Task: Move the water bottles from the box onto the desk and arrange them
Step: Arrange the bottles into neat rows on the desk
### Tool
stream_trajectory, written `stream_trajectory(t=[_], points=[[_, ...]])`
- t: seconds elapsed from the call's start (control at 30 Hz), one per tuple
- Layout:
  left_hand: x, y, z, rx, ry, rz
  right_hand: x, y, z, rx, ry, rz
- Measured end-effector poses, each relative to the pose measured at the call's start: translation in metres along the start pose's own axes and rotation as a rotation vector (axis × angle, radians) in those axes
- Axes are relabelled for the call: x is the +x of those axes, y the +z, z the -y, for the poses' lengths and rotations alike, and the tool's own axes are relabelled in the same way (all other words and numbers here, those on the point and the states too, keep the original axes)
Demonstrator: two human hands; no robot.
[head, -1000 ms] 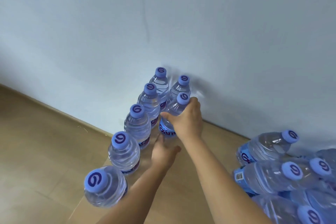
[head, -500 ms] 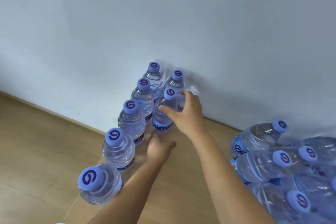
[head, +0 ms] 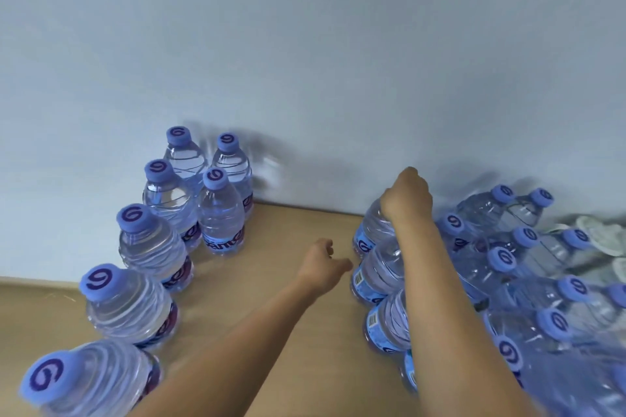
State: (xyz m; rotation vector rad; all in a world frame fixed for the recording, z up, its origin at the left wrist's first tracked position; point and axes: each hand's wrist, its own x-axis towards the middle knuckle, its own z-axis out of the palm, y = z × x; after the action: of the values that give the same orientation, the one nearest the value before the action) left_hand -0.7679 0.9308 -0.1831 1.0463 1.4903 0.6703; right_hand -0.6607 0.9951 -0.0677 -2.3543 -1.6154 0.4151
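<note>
— Right, start at the right hand (head: 406,200): what is it doing?

— It lies over the top bottle (head: 374,223) at the near-left corner of the pile (head: 508,267), fingers curled down round the bottle's far side. I read that as a grip, though the fingertips are hidden behind the bottle.

— Which way does that bottle run?

— On its side, label end toward the open worktop (head: 288,308), cap end hidden beneath the wrist, seemingly pointing right into the pile. Its long axis runs roughly left to right, and the hand comes down across it.

— And the left hand (head: 321,264)?

— Loosely curled, holding nothing, low over the worktop just left of the pile. It is nearest the second bottle (head: 379,274), which lies the same way directly under the gripped one; its fingertips almost reach that label.

— Where must the bottle go?

— Left. The standing bottles (head: 203,200) form a long row running back to the wall (head: 305,44), with a short second row of two beside it at the far end. The next free spot, I judge, is in front of the nearest bottle (head: 222,213) of that short row, well apart from the right hand.

— So the bottle needs turning?

— Yes, from lying to upright on the way across.
</note>
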Motion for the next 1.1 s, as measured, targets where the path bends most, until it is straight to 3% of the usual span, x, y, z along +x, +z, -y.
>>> stream_trajectory(t=[0.2, 0.3, 0.4, 0.47, 0.53, 0.63, 0.9, 1.0, 1.1], points=[[0.001, -0.016, 0.005, 0.155, 0.126, -0.048, -0.028, -0.008, 0.006, 0.027, -0.182, -0.015], [-0.009, -0.032, 0.008, 0.255, 0.251, -0.146, -0.049, -0.019, 0.020, 0.108, -0.319, -0.054], [-0.022, -0.052, 0.015, 0.050, 0.391, -0.283, -0.068, -0.033, 0.036, 0.280, -0.416, -0.141], [-0.036, -0.067, 0.020, -0.053, 0.358, -0.291, -0.075, -0.037, 0.047, 0.496, -0.434, -0.098], [-0.050, -0.076, 0.031, -0.114, 0.288, -0.270, -0.081, -0.032, 0.057, 0.612, -0.429, 0.127], [-0.069, -0.085, 0.048, -0.172, 0.247, -0.296, -0.096, -0.004, 0.064, 0.365, -0.514, 0.380], [-0.092, -0.107, 0.074, -0.256, 0.084, -0.433, -0.115, 0.052, 0.081, 0.563, -0.610, 0.468], [-0.091, -0.100, 0.077, -0.212, -0.031, -0.582, -0.126, 0.080, 0.082, 0.576, -0.608, 0.486], [-0.095, -0.096, 0.084, -0.131, -0.132, -0.630, -0.135, 0.103, 0.079, 0.612, -0.585, 0.480]])
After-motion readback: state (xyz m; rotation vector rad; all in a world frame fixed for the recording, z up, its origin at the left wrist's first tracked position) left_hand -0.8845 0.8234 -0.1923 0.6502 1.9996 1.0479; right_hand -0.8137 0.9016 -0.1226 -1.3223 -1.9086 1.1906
